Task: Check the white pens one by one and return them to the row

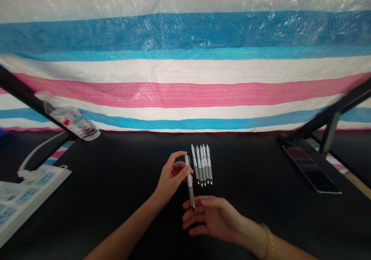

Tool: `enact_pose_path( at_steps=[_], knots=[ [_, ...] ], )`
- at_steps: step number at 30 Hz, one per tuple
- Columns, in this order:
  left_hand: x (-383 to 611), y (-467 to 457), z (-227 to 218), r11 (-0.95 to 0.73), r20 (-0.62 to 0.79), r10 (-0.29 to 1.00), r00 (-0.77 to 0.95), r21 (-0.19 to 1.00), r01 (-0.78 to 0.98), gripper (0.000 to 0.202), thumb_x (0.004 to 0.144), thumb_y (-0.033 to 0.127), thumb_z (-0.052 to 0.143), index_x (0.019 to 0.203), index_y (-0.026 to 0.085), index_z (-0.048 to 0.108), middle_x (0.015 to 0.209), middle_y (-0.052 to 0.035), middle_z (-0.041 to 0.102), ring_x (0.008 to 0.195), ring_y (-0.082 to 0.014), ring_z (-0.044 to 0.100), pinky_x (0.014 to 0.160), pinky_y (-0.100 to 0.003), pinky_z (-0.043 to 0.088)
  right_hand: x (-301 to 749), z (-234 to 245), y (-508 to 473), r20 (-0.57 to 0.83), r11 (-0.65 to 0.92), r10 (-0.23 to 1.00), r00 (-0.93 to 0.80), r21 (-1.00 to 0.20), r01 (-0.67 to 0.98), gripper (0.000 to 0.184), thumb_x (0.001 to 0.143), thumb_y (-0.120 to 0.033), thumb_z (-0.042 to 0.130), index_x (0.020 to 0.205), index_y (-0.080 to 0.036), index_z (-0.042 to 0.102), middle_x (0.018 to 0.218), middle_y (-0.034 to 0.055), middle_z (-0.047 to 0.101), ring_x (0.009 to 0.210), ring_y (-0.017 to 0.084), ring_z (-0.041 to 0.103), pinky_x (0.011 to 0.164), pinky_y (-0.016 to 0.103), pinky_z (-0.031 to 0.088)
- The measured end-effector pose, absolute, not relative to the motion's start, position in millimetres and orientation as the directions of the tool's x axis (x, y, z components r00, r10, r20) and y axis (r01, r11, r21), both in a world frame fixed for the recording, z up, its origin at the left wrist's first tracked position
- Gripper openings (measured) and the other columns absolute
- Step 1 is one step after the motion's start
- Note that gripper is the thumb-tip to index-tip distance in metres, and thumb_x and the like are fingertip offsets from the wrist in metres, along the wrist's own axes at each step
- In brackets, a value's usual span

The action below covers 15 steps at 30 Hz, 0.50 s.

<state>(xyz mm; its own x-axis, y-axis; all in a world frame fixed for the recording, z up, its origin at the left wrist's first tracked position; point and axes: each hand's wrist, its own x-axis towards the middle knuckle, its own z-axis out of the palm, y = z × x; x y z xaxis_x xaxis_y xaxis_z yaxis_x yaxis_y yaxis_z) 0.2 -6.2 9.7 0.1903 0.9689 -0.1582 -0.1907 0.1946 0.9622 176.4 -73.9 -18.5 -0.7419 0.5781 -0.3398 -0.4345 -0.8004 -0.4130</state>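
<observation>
My left hand (171,178) pinches a white and grey click pen (189,182) by its upper part, with the forefinger reaching to the clicker end. The pen slants with its tip toward me. Just below, my right hand (216,218) lies palm inward with its fingers apart and slightly bent behind the pen's tip. Whether those fingers touch the tip I cannot tell. Right beside my left hand, several matching pens (203,165) lie side by side on the black table (139,163), clickers away from me and tips toward me.
On the left are a white power strip (34,196) with a plugged-in cable and a tilted clear water bottle (74,121). A phone (311,170) rests at the right. Black metal bars (330,113) frame both sides, and a striped plastic sheet (185,70) hangs behind the table.
</observation>
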Motion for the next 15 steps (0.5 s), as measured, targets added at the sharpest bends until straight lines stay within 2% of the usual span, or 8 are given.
enact_pose_path(
  at_steps=[2,5,7,8,9,10,12,15],
  knots=[
    [-1.5,-3.3,7.4,0.178,-0.144,0.973,0.179,0.964,-0.195,0.053,0.079,0.037,0.079,0.122,0.021,0.052,0.076,0.0002,0.071,0.063,-0.0151,0.067,0.062,-0.026,0.057,177.7,-19.4,-72.9,-0.368,-0.796,0.567,-0.737,-0.475,-0.375,0.045,0.082,-0.033,0.067,0.118,-0.006,0.067,0.104,0.0166,0.074,0.094,0.026,0.072,0.085,0.038,0.051],
    [-5.1,4.4,1.9,0.142,-0.119,0.984,0.134,0.972,-0.185,0.056,0.080,0.038,0.078,0.126,0.021,0.051,0.077,0.0004,0.071,0.064,-0.0152,0.067,0.061,-0.025,0.057,185.0,-18.2,-68.7,-0.431,-0.712,0.562,-0.706,-0.686,-0.148,0.042,0.081,-0.038,0.065,0.112,-0.010,0.066,0.094,0.0138,0.074,0.068,0.023,0.071,0.058,0.032,0.052],
    [-7.1,11.2,-2.9,0.106,-0.091,0.989,0.117,0.986,-0.127,0.059,0.081,0.037,0.076,0.131,0.020,0.049,0.077,0.0003,0.071,0.066,-0.0154,0.067,0.060,-0.024,0.057,192.3,-13.2,-64.2,-0.407,-0.456,0.697,-0.591,-0.887,0.074,0.032,0.087,-0.040,0.057,0.096,-0.011,0.068,0.077,0.0086,0.070,0.052,0.017,0.062,0.047,0.026,0.044],
    [-7.7,14.6,-5.6,0.081,-0.071,0.990,0.120,0.994,-0.078,0.060,0.082,0.036,0.074,0.134,0.019,0.049,0.077,0.0000,0.070,0.066,-0.0155,0.067,0.060,-0.024,0.057,195.8,-9.7,-61.6,-0.292,-0.219,0.832,-0.473,-0.954,0.204,0.027,0.090,-0.036,0.055,0.093,-0.013,0.068,0.072,0.0053,0.067,0.051,0.014,0.058,0.048,0.026,0.043],
    [-8.0,18.0,-8.4,0.051,-0.048,0.991,0.126,0.999,-0.020,0.060,0.083,0.036,0.073,0.135,0.018,0.049,0.080,-0.0007,0.070,0.065,-0.0154,0.067,0.059,-0.025,0.057,198.9,-6.1,-59.1,-0.098,0.048,0.916,-0.389,-0.937,0.347,0.021,0.091,-0.030,0.055,0.090,-0.014,0.068,0.070,0.0041,0.065,0.057,0.015,0.059,0.053,0.027,0.046],
    [-7.9,21.0,-11.4,0.015,-0.021,0.991,0.129,0.999,0.042,0.059,0.084,0.035,0.071,0.137,0.018,0.050,0.085,-0.0021,0.070,0.064,-0.0150,0.067,0.057,-0.025,0.058,201.5,-2.8,-56.6,0.099,0.273,0.925,-0.366,-0.845,0.460,0.018,0.092,-0.025,0.053,0.091,-0.015,0.068,0.073,0.0049,0.066,0.064,0.017,0.060,0.059,0.030,0.049],
    [-7.1,25.6,-17.3,-0.067,0.047,0.992,0.121,0.984,0.166,0.057,0.085,0.033,0.069,0.138,0.020,0.052,0.103,-0.0062,0.069,0.063,-0.0135,0.066,0.056,-0.026,0.058,204.5,0.9,-52.1,0.347,0.556,0.829,-0.439,-0.597,0.578,0.021,0.093,-0.015,0.050,0.105,-0.016,0.068,0.092,0.0097,0.071,0.089,0.024,0.065,0.078,0.038,0.054],
    [-7.2,28.0,-24.4,-0.192,0.176,0.981,0.077,0.920,0.342,0.054,0.086,0.027,0.066,0.139,0.021,0.053,0.122,-0.0101,0.062,0.066,-0.0121,0.065,0.055,-0.025,0.057,205.1,-3.2,-47.7,0.361,0.702,0.712,-0.602,-0.338,0.627,0.043,0.092,-0.007,0.048,0.133,-0.014,0.057,0.132,0.0137,0.065,0.129,0.031,0.052,0.106,0.051,0.045]
  ],
)
